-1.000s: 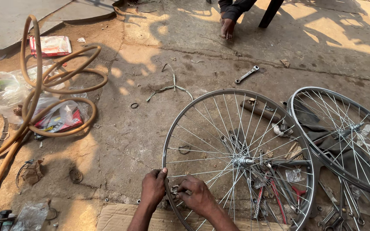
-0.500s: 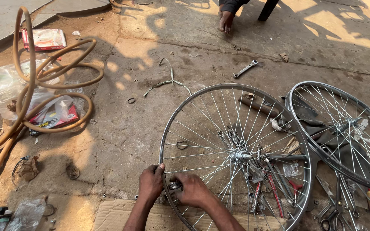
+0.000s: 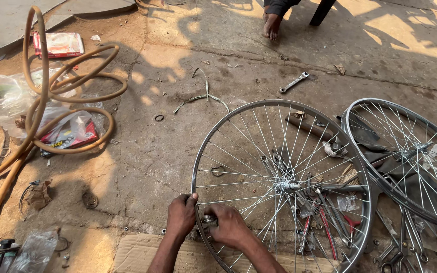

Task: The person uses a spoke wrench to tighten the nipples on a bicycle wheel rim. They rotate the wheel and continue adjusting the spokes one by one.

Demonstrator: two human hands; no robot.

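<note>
head view, person seated low over a concrete floor (image 3: 188,131), working outdoors in patchy sun.

left hand (image 3: 182,216): fingers wrapped over the near rim of the bicycle wheel (image 3: 281,185), thumb on top, firm grip. right hand (image 3: 230,226): fingers curled tight around a small metal tool (image 3: 209,220) set against the inner side of the rim where a spoke meets it; exact kind of tool cannot be told, mostly covered by the hand.

wheel position: lying nearly flat, tilted slightly, near edge over a cardboard sheet (image 3: 132,255) just in front of the person, hub (image 3: 287,185) at centre. no tyre or tube on it, bare rim and spokes only.

progress, as a judgement: spokes look fully laced and evenly spread; work sits at one spoke end on the near rim. how many spoke ends have been handled cannot be read from the picture. rest of the rim appears untouched by either hand.

surroundings: second bare wheel (image 3: 405,156) to the right, overlapping a dark cloth. pliers and other hand tools (image 3: 330,227) under the spokes. a spanner (image 3: 294,82) on the floor farther off. orange tube coils (image 3: 61,96) left, over plastic bags. another person's bare foot (image 3: 271,24) at top edge.
</note>
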